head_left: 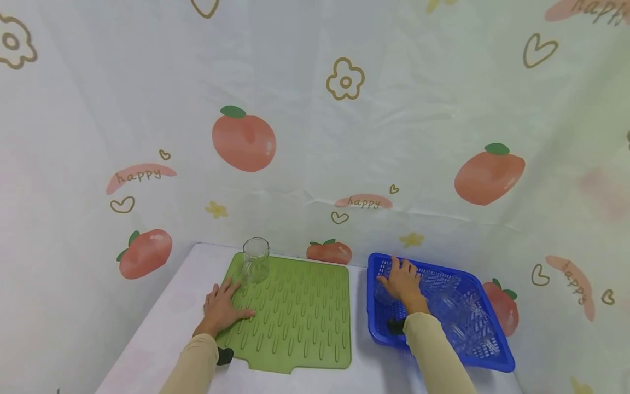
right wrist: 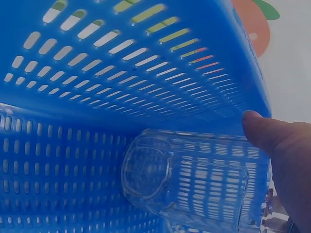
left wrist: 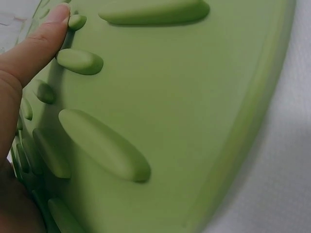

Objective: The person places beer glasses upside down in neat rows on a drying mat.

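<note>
My left hand point(head_left: 222, 310) rests on the left edge of a green drying mat point(head_left: 300, 323), fingers spread. Its thumb lies beside the raised ridges in the left wrist view. A clear glass mug point(head_left: 257, 256) stands upright at the mat's far left corner, just beyond those fingertips. Over the far left part of a blue slotted basket point(head_left: 371, 312) is my right hand point(head_left: 404, 282), with fingers extended and thumb apart. Below it, a clear drinking glass point(right wrist: 209, 179) lies on its side along the basket wall, the thumb near its end in the right wrist view.
Several more clear glasses point(head_left: 448, 303) lie in the middle and right of the basket. Mat and basket sit on a white table point(head_left: 169, 312), a strip of tabletop between them. A white curtain point(head_left: 295, 65) with fruit prints hangs close behind the table.
</note>
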`<state>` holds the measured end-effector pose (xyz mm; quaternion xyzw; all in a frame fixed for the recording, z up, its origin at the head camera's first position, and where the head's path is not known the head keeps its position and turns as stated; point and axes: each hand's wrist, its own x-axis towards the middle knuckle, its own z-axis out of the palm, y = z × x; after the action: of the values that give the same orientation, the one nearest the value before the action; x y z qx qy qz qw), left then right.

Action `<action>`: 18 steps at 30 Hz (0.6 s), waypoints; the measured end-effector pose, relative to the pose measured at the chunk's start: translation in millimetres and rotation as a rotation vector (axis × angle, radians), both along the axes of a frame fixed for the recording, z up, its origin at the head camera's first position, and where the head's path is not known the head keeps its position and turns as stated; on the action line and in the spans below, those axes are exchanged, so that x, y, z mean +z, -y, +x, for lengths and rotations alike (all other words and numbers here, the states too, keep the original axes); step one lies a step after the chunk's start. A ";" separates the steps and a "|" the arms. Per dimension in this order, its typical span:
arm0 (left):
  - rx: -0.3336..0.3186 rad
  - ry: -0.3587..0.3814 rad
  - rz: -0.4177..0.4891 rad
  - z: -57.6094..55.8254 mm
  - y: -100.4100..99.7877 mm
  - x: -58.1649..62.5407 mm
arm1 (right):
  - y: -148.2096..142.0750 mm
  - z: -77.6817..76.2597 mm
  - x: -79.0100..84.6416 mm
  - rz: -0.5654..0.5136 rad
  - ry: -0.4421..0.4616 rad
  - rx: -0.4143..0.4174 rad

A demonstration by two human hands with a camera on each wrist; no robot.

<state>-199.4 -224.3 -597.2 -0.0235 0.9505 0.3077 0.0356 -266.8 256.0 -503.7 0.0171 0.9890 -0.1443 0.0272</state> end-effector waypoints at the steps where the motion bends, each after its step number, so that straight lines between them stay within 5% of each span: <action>1: 0.001 -0.003 0.000 -0.1 0.1 -0.5 | 0.0 0.1 0.1 -0.004 -0.002 0.003; 18: 0.007 -0.009 0.018 -0.9 2.0 -8.8 | -2.7 3.6 5.8 -0.027 -0.041 0.006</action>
<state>-200.3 -226.3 -606.0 -0.0252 0.9478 0.3165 0.0306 -263.2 258.6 -497.9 0.0109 0.9873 -0.1581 0.0076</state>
